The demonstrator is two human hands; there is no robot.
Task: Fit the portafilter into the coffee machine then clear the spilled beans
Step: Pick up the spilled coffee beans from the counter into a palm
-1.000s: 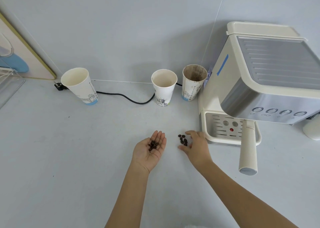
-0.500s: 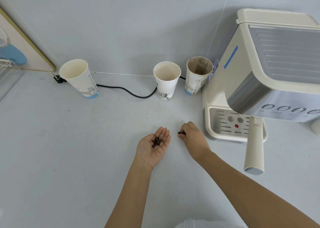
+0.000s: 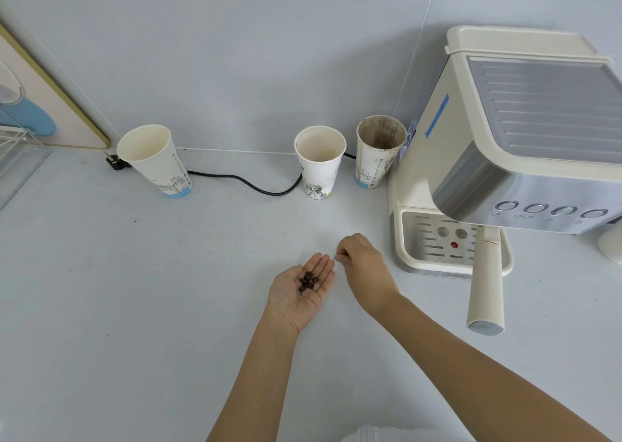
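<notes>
- Head view: the left hand (image 3: 300,288) is held flat and palm-up at frame centre, fingers spread apart, with beans (image 3: 307,280) cupped on it.
- The right hand (image 3: 363,266) is curled just right of it, fingertips pinched together; whether a bean is held cannot be told.
- The portafilter (image 3: 485,283) is seen fitted in the machine (image 3: 525,145) at right, its handle pointing toward the lower frame.
- Three cups (image 3: 320,162) are stood along the wall, with a cable (image 3: 249,184) behind them.
- No loose beans are seen on the counter (image 3: 134,307).
</notes>
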